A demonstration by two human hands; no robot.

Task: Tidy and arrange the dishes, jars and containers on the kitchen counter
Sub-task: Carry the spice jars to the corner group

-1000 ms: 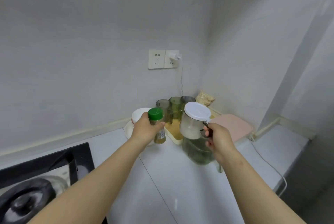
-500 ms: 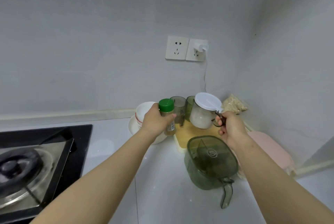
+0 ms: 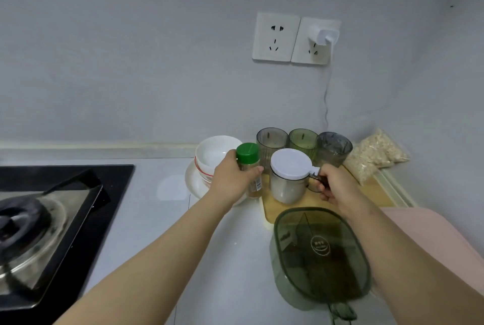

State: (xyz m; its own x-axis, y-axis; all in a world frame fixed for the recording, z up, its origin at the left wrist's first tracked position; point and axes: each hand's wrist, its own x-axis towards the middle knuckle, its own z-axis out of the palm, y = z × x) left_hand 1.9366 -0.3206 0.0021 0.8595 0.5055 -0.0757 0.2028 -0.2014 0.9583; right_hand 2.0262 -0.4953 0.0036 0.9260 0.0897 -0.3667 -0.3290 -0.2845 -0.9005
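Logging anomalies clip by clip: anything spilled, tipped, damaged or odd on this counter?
Nothing stands out. The left hand holds the spice bottle upright, the right hand grips the jar by its handle, the three cups stand upright; no spill shows.

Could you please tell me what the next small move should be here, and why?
Probably settle the clear white-lidded jar onto the wooden tray and let go: the right hand grips its handle with the jar upright over free tray space before three tinted cups.
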